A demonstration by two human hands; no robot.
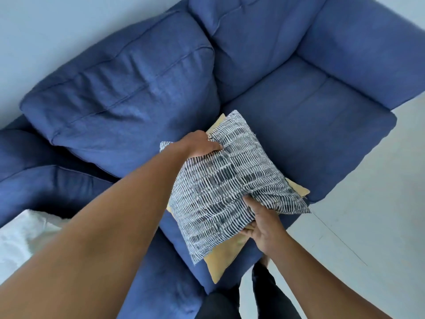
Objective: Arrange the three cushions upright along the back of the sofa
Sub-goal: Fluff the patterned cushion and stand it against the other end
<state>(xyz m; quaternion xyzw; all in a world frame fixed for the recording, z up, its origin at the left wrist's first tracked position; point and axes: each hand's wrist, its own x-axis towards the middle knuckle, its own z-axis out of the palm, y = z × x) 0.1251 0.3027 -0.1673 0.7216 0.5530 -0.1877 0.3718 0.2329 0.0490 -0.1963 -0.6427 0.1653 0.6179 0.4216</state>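
Both hands grip the patterned cushion (232, 183) over the seat of the blue sofa (299, 125).

The left hand (200, 145) closes on the cushion's far edge, its fingers (215, 147) curled and bunching the fabric into folds. The right hand (264, 223) grips the near edge: the thumb presses on top of the fabric while the remaining fingers (247, 231) pass beneath, so the cushion lies pinched between them. The cushion spans the gap between the two hands, tilted, with its striped face toward the camera. Directly below it lies a yellow cushion (222, 259), flat on the seat, its corners projecting past the fingers on both sides. A white cushion (23, 236) lies well apart, beyond the left forearm.
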